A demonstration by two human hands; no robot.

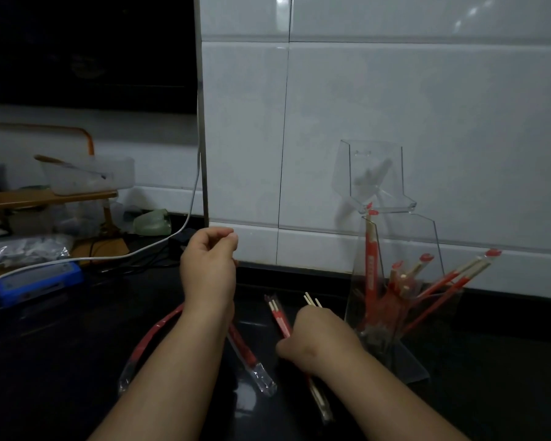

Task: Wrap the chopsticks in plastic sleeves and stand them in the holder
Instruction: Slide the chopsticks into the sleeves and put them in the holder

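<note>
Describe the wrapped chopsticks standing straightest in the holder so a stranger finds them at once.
Find the white tiled wall, then the clear plastic holder on the black counter at its foot, on the right. At the holder's left edge one red-sleeved chopstick pair stands almost upright and reaches highest; the other wrapped pairs lean out to the right.

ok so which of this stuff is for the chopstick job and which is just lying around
Job: bare chopsticks in right hand, wrapped pair on the counter, loose sleeves, clear holder.
Lying about: blue box, white cable, plastic tub, foil bag.
</note>
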